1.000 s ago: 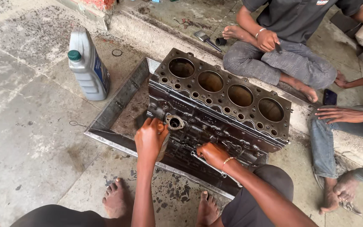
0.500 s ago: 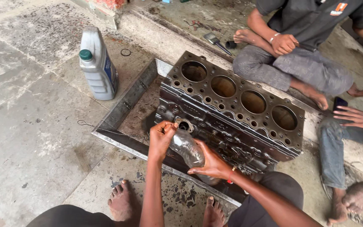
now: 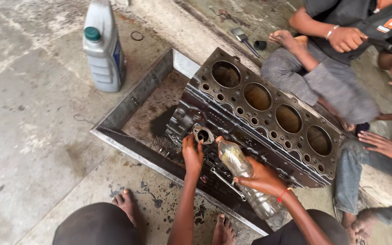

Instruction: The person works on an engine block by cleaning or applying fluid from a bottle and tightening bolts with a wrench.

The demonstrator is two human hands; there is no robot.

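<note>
Engine block (image 3: 268, 118) sits tilted in a shallow metal tray (image 3: 132, 97) on the concrete floor, four cylinder bores facing up and away from the wearer.

Change from a second ago: both hands were flat on the side of the block, no bottle in view. Half a second ago the bottle came in, and now it's tipped with its mouth right next to the round flanged port (image 3: 203, 134) on the block's near face.

Right hand (image 3: 262, 178) is wrapped around the middle of a clear plastic bottle (image 3: 241, 172), fingers closed on it, neck pointing up-left toward the port. Bottle holds a murky yellowish liquid. Can't tell if anything is flowing yet.

Left hand (image 3: 192, 152) is against the block just beside the port, fingers curled, fingertips touching the flange edge. It looks like it's steadying or guiding, not gripping anything loose.

So judging from the shift: the work has moved from handling the block to applying fluid at that port.

A spanner (image 3: 227, 183) lies in the tray below the bottle. A grey oil jug with green cap (image 3: 103, 45) stands on the floor left of the tray, well apart. Other people sit on the far and right sides of the block; their hands are off it.
</note>
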